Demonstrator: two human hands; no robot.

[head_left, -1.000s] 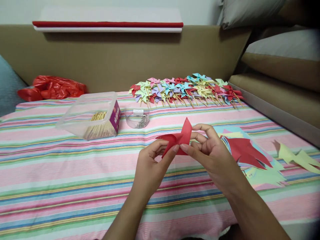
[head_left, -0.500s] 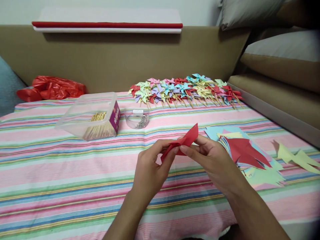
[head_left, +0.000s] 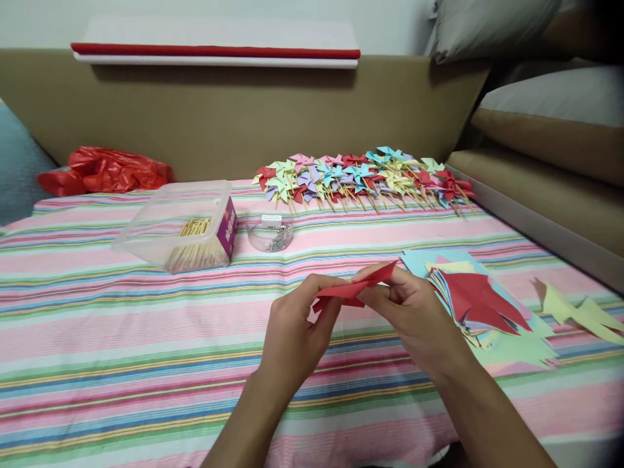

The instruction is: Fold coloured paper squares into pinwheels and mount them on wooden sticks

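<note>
A red paper pinwheel piece, partly folded, is held above the striped cloth between both hands. My left hand pinches its left side between thumb and fingers. My right hand grips the right side, with one red point sticking up past the fingers. To the right of my right hand lies a stack of cut paper pieces, a red one on top, over light blue and green sheets. The underside of the held paper is hidden.
A clear plastic box of wooden sticks stands left of a round clear container with small metal pins. Finished pinwheels lie heaped at the back. A red plastic bag sits back left; a loose yellow cut paper lies far right.
The red paper has tipped flatter, and its raised point now leans lower and to the right. My right fingers have shifted along it. The whole view has moved slightly.
</note>
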